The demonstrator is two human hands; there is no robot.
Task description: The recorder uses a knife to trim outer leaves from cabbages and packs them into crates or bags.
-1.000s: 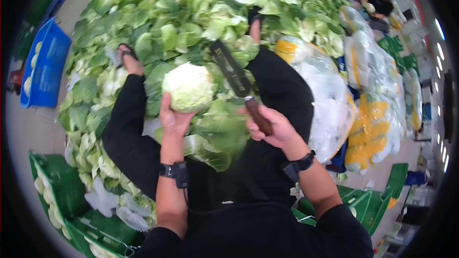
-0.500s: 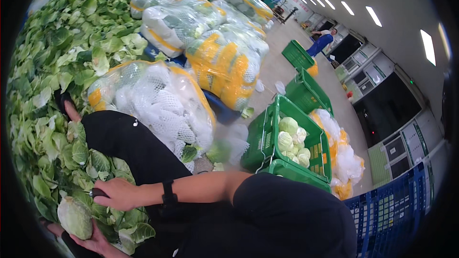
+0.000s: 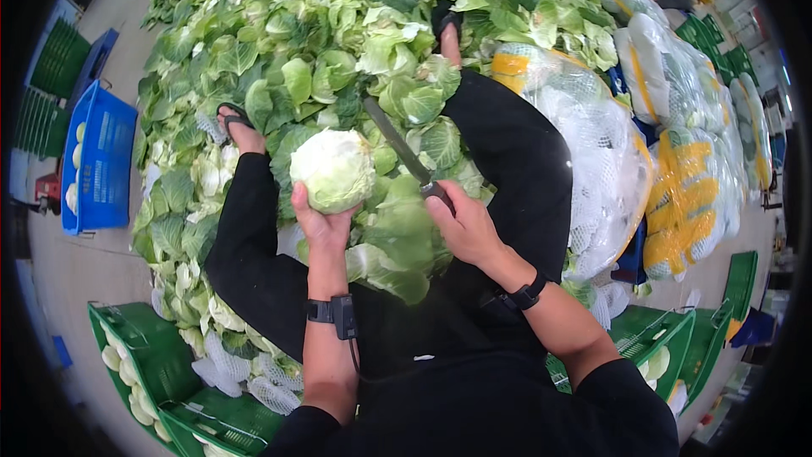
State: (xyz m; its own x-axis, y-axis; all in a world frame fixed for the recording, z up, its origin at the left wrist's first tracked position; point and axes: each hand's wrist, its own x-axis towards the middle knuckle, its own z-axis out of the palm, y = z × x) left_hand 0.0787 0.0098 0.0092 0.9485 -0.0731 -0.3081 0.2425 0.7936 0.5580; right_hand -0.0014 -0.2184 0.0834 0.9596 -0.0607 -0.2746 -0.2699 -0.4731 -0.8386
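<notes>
- loose green leaves (image 3: 254, 59) cover the floor ahead in a deep, wide heap, and the person sits at its near edge with both legs stretched out into it.
- off to the left stands a blue crate (image 3: 110, 190) with pale heads inside; at the lower left a green crate (image 3: 152, 343) holds more of them, beside some white foam netting (image 3: 224, 364).
- on the right, just beyond the right leg, lies a big clear bag (image 3: 596, 161) full of white netted pieces, with more wrapped bundles (image 3: 681, 195) further out.
- the cabbage (image 3: 332, 173) is up off the heap, between the two shins, pale and round, with no loose outer leaves that can be seen on it.
- the left hand (image 3: 326, 224) cups it from below, thumb against its left side; the other fingers are mostly hidden beneath.
- the right hand (image 3: 463, 224) is curled firmly round the handle of a knife (image 3: 397, 142), whose blade points up and away, to the right of the cabbage and apart from it.
- judging by this pose, the step in hand looks like handling or checking the trimmed head between cuts.
- any further cut would call for turning the stem end toward the blade, with the left fingers clear of the edge; setting the head down would call only for the left hand, knife held aside.
</notes>
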